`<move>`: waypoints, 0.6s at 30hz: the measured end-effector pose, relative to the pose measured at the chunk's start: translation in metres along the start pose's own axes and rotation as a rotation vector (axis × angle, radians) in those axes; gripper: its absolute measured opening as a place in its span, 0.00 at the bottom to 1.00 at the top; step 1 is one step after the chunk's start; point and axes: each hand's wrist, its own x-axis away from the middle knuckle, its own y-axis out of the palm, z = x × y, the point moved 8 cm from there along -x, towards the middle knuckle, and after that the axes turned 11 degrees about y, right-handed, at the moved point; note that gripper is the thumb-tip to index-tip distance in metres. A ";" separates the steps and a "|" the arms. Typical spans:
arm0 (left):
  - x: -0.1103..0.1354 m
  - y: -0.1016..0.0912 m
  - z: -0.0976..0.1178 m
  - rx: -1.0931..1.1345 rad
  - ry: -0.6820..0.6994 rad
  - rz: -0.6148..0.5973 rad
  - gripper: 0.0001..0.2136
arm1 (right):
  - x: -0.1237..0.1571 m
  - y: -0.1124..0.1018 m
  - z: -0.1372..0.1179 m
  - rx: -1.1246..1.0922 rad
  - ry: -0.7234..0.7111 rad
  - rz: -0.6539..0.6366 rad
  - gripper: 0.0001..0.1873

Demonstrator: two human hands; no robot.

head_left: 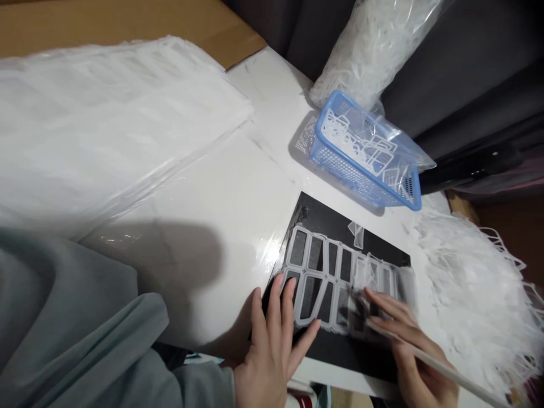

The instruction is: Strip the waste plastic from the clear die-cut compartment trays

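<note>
Blue plastic mesh basket sits tilted near the far side of the white tabletop, holding a loose tangle of white plastic frame offcuts, with a clear plastic bag draped over it. Behind it lies a bag of white plastic strips, and a loose heap of white strips spills along the right side of the black mat. On that mat lies a translucent white grid sheet with rectangular openings, a small clear piece just beyond it. The left hand presses on the grid's near edge, fingers spread. The right hand pinches a thin pale rod between fingers and thumb, its fingertips over the grid's blurred right end. The mat's left edge faces open white tabletop, which runs to a wide plastic-wrapped white stack; the heap crowds the right side. A grey sleeve fills the lower left corner.
</note>
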 end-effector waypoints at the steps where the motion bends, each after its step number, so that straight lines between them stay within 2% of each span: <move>1: 0.000 0.000 0.000 0.009 0.009 -0.014 0.38 | -0.001 0.006 -0.003 0.011 -0.018 -0.067 0.13; 3: 0.000 -0.001 -0.002 0.025 0.008 -0.039 0.37 | -0.004 0.013 -0.005 0.022 -0.031 -0.129 0.13; 5: 0.000 -0.002 -0.003 0.035 -0.006 -0.041 0.37 | -0.006 0.015 -0.007 0.015 -0.039 -0.137 0.14; 9: -0.001 -0.002 -0.001 0.003 0.009 -0.028 0.36 | -0.006 0.014 -0.005 0.025 -0.029 -0.112 0.16; 11: -0.001 -0.001 0.000 -0.031 0.023 -0.021 0.37 | -0.007 0.009 0.000 0.053 0.008 -0.032 0.15; 13: -0.001 -0.001 -0.001 -0.065 0.019 -0.007 0.38 | -0.008 -0.007 0.009 0.076 0.095 0.182 0.14; 16: -0.001 -0.002 -0.003 -0.091 0.030 0.014 0.36 | 0.001 -0.045 0.018 0.061 0.230 0.697 0.15; 17: -0.001 -0.003 -0.003 -0.093 0.042 0.024 0.36 | 0.006 -0.054 0.019 0.031 0.246 0.828 0.16; 18: -0.001 -0.004 -0.002 -0.094 0.050 0.035 0.36 | 0.008 -0.058 0.018 -0.014 0.249 0.904 0.16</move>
